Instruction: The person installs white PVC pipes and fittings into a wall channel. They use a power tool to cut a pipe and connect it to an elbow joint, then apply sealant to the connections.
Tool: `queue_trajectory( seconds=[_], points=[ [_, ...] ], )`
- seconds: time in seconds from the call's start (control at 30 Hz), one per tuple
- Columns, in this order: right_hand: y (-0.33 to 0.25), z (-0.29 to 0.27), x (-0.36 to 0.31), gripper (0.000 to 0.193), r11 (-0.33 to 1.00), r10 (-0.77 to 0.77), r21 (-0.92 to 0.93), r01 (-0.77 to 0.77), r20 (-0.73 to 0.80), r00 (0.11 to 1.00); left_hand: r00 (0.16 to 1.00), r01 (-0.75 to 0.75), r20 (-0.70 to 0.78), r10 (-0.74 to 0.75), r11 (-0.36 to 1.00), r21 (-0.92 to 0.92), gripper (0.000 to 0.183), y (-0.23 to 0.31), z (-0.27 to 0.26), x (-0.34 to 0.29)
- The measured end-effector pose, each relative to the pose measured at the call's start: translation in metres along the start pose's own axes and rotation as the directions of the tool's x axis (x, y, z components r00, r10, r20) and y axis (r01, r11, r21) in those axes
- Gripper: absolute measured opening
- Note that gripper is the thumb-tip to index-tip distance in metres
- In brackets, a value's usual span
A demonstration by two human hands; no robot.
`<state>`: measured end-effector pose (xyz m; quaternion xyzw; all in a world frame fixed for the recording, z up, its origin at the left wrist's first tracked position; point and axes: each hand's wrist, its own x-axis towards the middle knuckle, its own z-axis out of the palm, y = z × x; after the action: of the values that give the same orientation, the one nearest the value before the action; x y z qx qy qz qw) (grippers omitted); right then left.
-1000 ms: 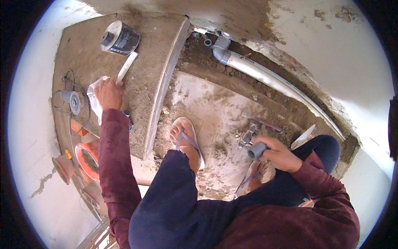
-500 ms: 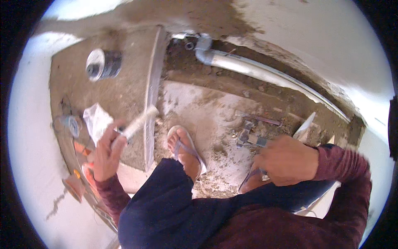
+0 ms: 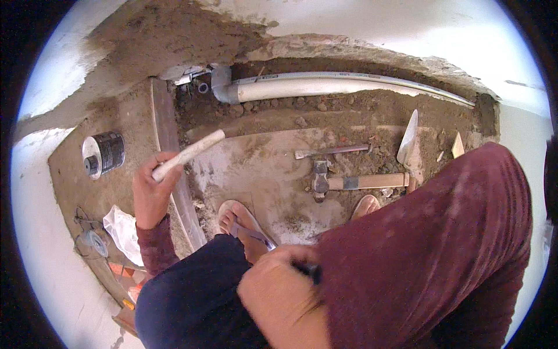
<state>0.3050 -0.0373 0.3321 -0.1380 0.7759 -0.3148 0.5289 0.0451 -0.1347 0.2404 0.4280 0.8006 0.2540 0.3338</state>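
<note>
My left hand (image 3: 153, 191) is closed round one end of a short whitish length of pipe (image 3: 190, 154), which slants up to the right over the plank edge. Over my lap, my right hand (image 3: 276, 285) is curled, its fingers mostly hidden; a small dark thing (image 3: 308, 271) shows beside it, too unclear to name. On the dusty floor in front of me lie a sledgehammer (image 3: 321, 181) with a wooden handle and, beyond it, a flat chisel (image 3: 334, 151). A pointed trowel (image 3: 409, 139) rests at the dirt's edge to the right.
A long white pipe (image 3: 325, 88) with a grey elbow (image 3: 221, 84) lies in the trench along the wall. At left are a black-and-white can (image 3: 104, 154), a white plastic bag (image 3: 122, 232) and a clear roll (image 3: 95, 243). A wooden board (image 3: 165, 116) edges the raised earth.
My left hand has lifted the pipe piece farther forward. My right hand has come back from above the hammer to my lap, uncovering the hammer. The whole view has turned.
</note>
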Motion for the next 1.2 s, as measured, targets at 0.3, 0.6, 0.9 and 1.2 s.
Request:
queue_trajectory(
  seconds=[0.3,0.6,0.9,1.2],
  points=[
    [0.006,0.046,-0.122,0.017,0.845,0.526,0.184,-0.502,-0.45,0.721,0.885,-0.23,-0.347,0.311,0.939,0.256,0.023,-0.034,0.011,0.099],
    [-0.018,0.11,-0.17,0.04,0.635,0.772,0.554,-0.539,-0.482,0.414,0.864,-0.365,-0.224,0.45,0.868,0.338,0.026,-0.051,0.044,0.166],
    [-0.01,0.115,-0.186,0.04,0.665,0.724,0.642,-0.381,-0.43,0.539,0.79,-0.482,-0.216,0.574,0.799,0.36,0.029,-0.049,0.057,0.175],
    [0.008,0.132,-0.2,0.036,0.718,0.623,0.669,-0.191,-0.495,0.606,0.815,-0.356,-0.398,0.421,0.906,0.228,0.036,-0.043,0.075,0.156]
  ],
)
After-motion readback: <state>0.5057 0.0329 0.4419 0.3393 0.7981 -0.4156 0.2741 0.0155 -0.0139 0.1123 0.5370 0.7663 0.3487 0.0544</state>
